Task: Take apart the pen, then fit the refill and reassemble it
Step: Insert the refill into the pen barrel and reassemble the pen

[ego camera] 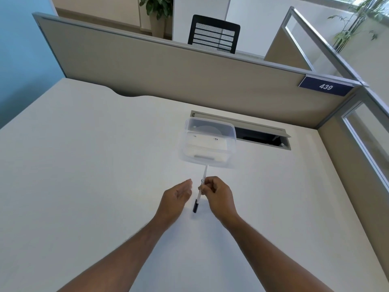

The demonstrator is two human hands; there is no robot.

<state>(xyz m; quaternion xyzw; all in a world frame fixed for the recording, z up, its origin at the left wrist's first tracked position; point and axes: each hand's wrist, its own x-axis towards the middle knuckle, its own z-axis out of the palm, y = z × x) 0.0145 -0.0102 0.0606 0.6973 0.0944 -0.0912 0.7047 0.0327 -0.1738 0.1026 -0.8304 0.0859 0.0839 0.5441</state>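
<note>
A slim white pen point(198, 197) with a dark cap at its near end lies along the white desk point(84, 165), pointing away from me. My right hand point(217, 196) pinches the pen around its middle with thumb and fingers. My left hand point(176, 199) hovers just left of the pen, fingers loosely apart, holding nothing. The pen's far tip reaches the near edge of a clear plastic box point(207, 144). I can make out no separate refill.
The clear plastic box stands just beyond my hands. Behind it is an open cable hatch point(263, 138) in the desk. A beige partition point(168, 76) with a "439" plate closes the far side, and another panel runs along the right.
</note>
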